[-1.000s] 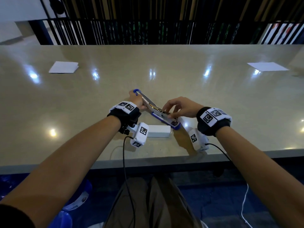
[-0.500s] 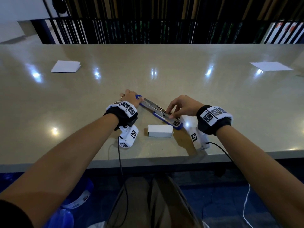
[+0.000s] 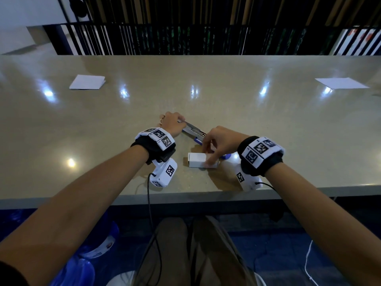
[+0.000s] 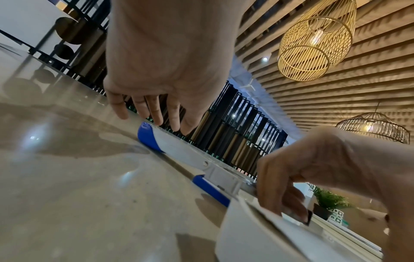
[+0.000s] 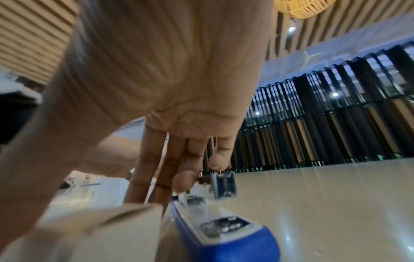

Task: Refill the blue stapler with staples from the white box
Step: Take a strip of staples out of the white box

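The blue stapler point(image 3: 193, 129) lies swung wide open and flat on the beige table point(image 3: 268, 120), its metal staple channel facing up. My left hand point(image 3: 173, 122) rests with fairly straight fingers on the far blue end of the stapler point(image 4: 177, 147). The white box point(image 3: 196, 159) sits just in front of the stapler, near the table edge. My right hand point(image 3: 209, 159) reaches down over the box's right end and pinches it between thumb and fingers. The left wrist view shows those fingers point(image 4: 289, 203) on the box point(image 4: 257, 235) top. The stapler's near blue tip point(image 5: 235, 235) lies beside the box point(image 5: 89, 230).
A folded white paper point(image 3: 87, 81) lies at the far left of the table and another sheet point(image 3: 341, 83) at the far right. The table's front edge point(image 3: 185, 196) runs just behind my wrists. A dark slatted railing stands beyond the table.
The raised stapler top was laid down flat by my left hand. My right hand left the stapler's near end and moved down onto the white box.
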Action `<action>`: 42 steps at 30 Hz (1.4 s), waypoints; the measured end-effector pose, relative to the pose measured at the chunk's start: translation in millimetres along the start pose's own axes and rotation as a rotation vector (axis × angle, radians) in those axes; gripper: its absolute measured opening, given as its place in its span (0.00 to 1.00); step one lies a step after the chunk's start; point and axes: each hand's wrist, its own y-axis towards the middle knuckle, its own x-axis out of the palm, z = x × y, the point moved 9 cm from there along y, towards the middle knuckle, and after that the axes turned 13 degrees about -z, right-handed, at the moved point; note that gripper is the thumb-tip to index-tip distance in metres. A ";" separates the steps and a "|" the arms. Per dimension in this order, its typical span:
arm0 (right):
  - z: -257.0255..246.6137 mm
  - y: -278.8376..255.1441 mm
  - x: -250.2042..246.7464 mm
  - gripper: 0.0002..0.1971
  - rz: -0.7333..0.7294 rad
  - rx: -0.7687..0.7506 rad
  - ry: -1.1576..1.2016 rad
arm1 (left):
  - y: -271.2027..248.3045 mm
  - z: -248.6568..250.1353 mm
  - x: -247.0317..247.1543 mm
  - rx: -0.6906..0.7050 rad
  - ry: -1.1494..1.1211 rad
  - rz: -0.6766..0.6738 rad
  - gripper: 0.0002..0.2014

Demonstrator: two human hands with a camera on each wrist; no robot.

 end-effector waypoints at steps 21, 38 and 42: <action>-1.8 -21.9 -70.9 0.20 0.731 -0.155 0.446 | -50.0 54.1 -0.8 0.518 0.112 -0.168 0.19; 0.9 -24.1 -73.0 0.06 0.825 -0.128 0.737 | -44.4 43.0 -10.9 0.547 -0.113 0.001 0.18; -1.0 -24.8 -72.9 0.07 0.822 -0.140 0.723 | -43.8 40.9 -10.5 0.539 -0.104 0.002 0.18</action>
